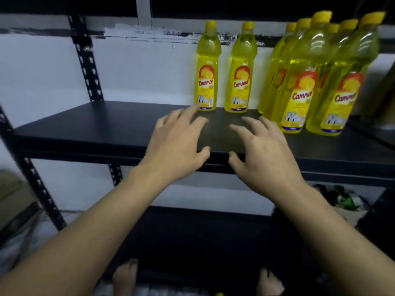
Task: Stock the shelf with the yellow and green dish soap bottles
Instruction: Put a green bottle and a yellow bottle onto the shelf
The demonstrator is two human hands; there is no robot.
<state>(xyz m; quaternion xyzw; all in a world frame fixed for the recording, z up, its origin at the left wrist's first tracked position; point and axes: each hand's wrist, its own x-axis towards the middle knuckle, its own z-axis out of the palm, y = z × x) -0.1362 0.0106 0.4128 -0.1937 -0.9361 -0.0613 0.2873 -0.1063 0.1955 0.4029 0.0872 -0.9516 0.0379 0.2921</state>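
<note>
On a black metal shelf [85, 129], in the head view, two yellow dish soap bottles [207, 77] stand upright at the back, with a tight cluster of more yellow bottles [303, 86] to their right. The left hand [177, 142] and right hand [263, 150] hover over the shelf's front edge, fingers spread, holding nothing. The left fingertips lie just beside the leftmost bottle's base.

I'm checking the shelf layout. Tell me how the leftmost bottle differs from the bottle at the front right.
The leftmost bottle stands at the back of the shelf; the front right bottle stands nearer the front edge. The leftmost bottle has a clear gap to its neighbour; the front right bottle is crowded by others beside and behind it. Both stand on their bases and are yellow, with yellow caps and the same label.
</note>
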